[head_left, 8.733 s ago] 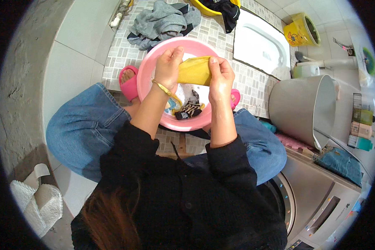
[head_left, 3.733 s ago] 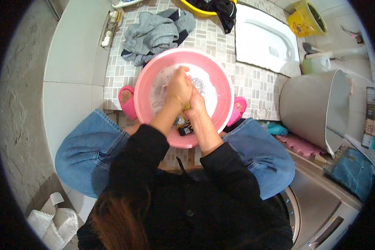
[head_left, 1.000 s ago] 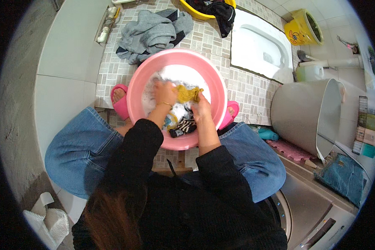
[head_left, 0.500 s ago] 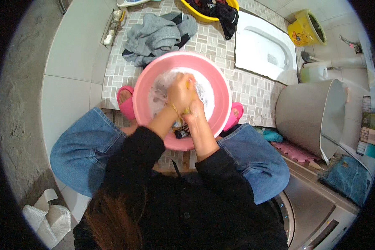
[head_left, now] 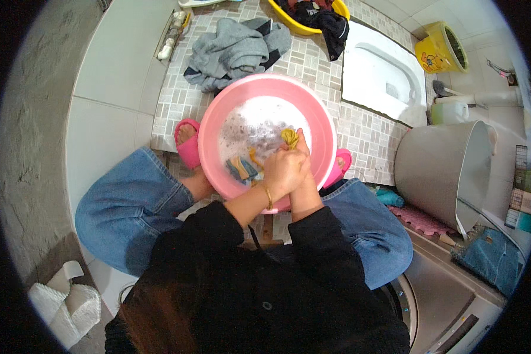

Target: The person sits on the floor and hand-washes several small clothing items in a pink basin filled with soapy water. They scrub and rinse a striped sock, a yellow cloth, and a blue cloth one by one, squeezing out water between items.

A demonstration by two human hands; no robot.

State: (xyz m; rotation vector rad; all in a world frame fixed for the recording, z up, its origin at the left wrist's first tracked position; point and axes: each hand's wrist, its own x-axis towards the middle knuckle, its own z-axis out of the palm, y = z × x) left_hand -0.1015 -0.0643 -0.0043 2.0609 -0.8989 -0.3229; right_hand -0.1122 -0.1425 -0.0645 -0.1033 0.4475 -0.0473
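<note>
Over the near right part of a pink basin (head_left: 266, 84), my two hands are pressed together. My left hand (head_left: 282, 172), with a bracelet at its wrist, is closed over a wet yellow cloth (head_left: 289, 138) whose bunched end pokes out beyond the fingers. Mostly behind it lies my right hand (head_left: 302, 154), also closed on the cloth, one finger or thumb showing at the far side. Soapy water (head_left: 259, 115) with white foam fills the basin. A blue and tan striped cloth (head_left: 241, 169) lies partly in the water, left of my hands.
Beyond the basin lies a heap of grey clothing (head_left: 233, 53). A yellow tub (head_left: 292, 22) of dark clothes stands farther back, beside a white squat toilet (head_left: 383, 74). To the right are a large grey bin (head_left: 433, 171), a yellow bucket (head_left: 439, 50) and a washing machine (head_left: 436, 283).
Both hands have moved from the basin's middle toward its near right side and lifted the yellow cloth into a bunch. The striped cloth now shows more plainly. The whole view has shifted slightly.
</note>
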